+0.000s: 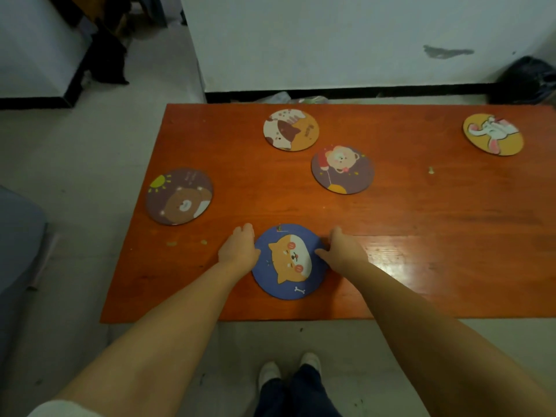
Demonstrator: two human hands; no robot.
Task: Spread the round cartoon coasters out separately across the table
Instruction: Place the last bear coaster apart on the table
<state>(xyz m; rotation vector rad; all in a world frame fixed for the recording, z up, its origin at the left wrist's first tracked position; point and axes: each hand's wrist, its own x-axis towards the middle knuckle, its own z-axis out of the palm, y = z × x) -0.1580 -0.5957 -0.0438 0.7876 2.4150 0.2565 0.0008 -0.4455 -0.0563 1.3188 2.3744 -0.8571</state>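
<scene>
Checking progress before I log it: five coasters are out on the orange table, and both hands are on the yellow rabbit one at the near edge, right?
Not quite. The head view shows the left hand and right hand on either side of the blue cat coaster at the near edge. The yellow rabbit coaster lies untouched at the far right. Five coasters on the orange table is correct.

head view | high, near edge | faces forward-down over table (391,212)

- An orange wooden table (421,236) is carrying five round coasters, all lying flat and apart
- A blue dog coaster (290,261) is lying near the front edge
- A brown bear coaster (179,196) is lying at the left edge
- A cat coaster (291,129) and a purple bear coaster (342,169) are lying near each other at the middle back
- A yellow rabbit coaster (492,134) is lying at the far right
</scene>
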